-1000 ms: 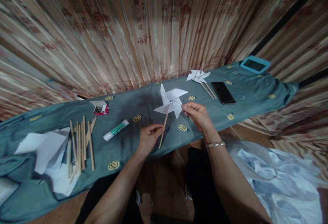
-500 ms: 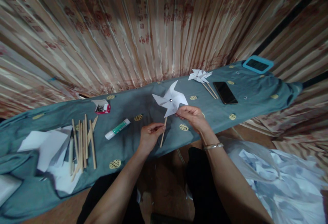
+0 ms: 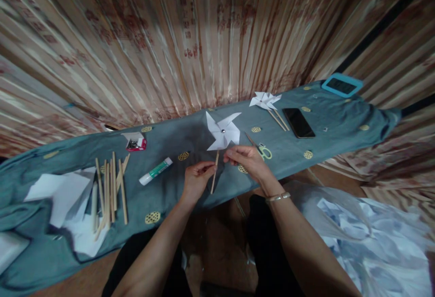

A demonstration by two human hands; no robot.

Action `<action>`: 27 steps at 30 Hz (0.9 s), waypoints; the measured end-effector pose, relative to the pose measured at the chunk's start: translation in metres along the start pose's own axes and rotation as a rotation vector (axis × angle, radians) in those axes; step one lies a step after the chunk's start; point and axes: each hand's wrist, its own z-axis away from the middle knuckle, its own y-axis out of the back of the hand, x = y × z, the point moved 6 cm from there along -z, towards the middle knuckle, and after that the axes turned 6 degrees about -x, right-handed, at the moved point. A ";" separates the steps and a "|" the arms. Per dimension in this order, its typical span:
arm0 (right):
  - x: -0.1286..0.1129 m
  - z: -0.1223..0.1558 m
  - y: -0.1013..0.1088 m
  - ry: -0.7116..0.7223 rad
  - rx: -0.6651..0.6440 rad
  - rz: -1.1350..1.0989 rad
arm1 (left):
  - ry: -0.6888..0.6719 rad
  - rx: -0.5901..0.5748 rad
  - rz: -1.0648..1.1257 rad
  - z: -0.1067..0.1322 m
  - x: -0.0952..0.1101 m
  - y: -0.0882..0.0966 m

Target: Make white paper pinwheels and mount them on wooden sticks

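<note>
Our left hand (image 3: 197,179) grip holds pinwheel stick (image 3: 212,186) | right hand (image 3: 246,161) grip narrow beside it | teal-clothed worktop (image 3: 170,193) | striped curtain (image 3: 204,38) behind

The white folded-paper pinwheel (image 3: 222,132) is looking matt and crisp, its small metal centre pin (image 3: 223,130) glinting, above a pale bare-wood stick (image 3: 212,186). The grey-blue cloth cover (image 3: 163,192) is lying soft and matt. The far-right black phone (image 3: 298,122) is shining glassy, and the far striped curtain (image 3: 204,38) is gleaming like satin.

A pleated, shiny beige curtain (image 3: 204,38) with faded red print fills the back. The long tabletop (image 3: 340,120) wears grey-blue cloth with yellow motifs. Below lies brown floor (image 3: 214,238), dimly lit.
</note>
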 end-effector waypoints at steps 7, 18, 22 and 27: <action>-0.016 0.005 0.056 0.133 0.276 -0.194 | 0.049 -0.047 0.064 0.000 -0.003 0.000; -0.008 -0.001 0.067 0.156 0.303 -0.238 | 0.103 -0.205 0.048 0.008 -0.008 -0.014; -0.005 -0.002 0.064 0.148 0.285 -0.249 | 0.101 -0.201 0.052 0.008 -0.008 -0.015; -0.003 -0.002 0.060 0.114 0.273 -0.276 | 0.104 -0.196 0.036 0.008 -0.008 -0.013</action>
